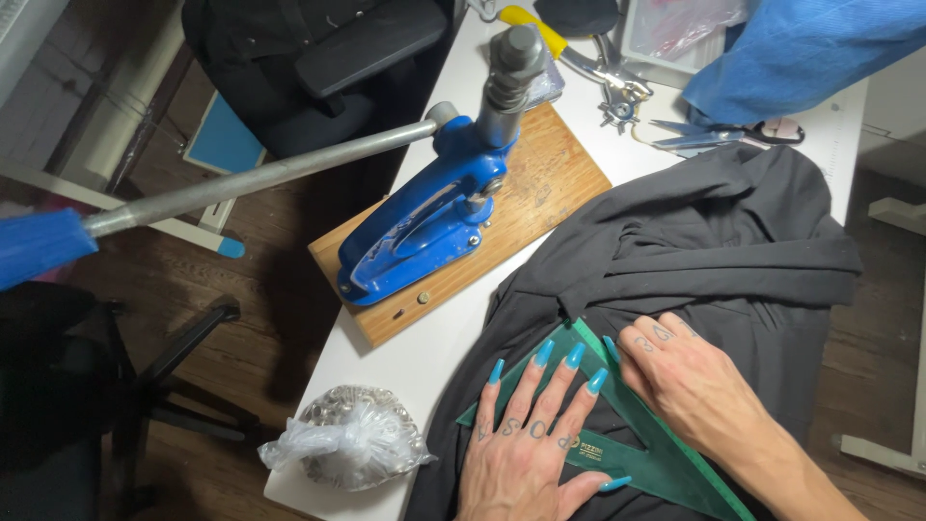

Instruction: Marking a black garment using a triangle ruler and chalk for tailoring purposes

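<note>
A dark grey garment (704, 251) lies spread over the white table (424, 357). On it rests a green see-through triangle ruler (666, 463). My left hand (526, 449), with long turquoise nails, lies flat on the ruler's left part, fingers spread. My right hand (685, 376) presses on the ruler's upper edge, its fingers curled down against the fabric. Neither hand grips anything.
A blue hand press (434, 212) with a long metal lever (241, 183) stands on a wooden board (540, 193). A clear bag of metal pieces (352, 444) sits at the table's near corner. Scissors (723, 135), punch pliers (598, 68) and blue cloth (801, 48) lie farther back. Black chairs (318, 58) stand left.
</note>
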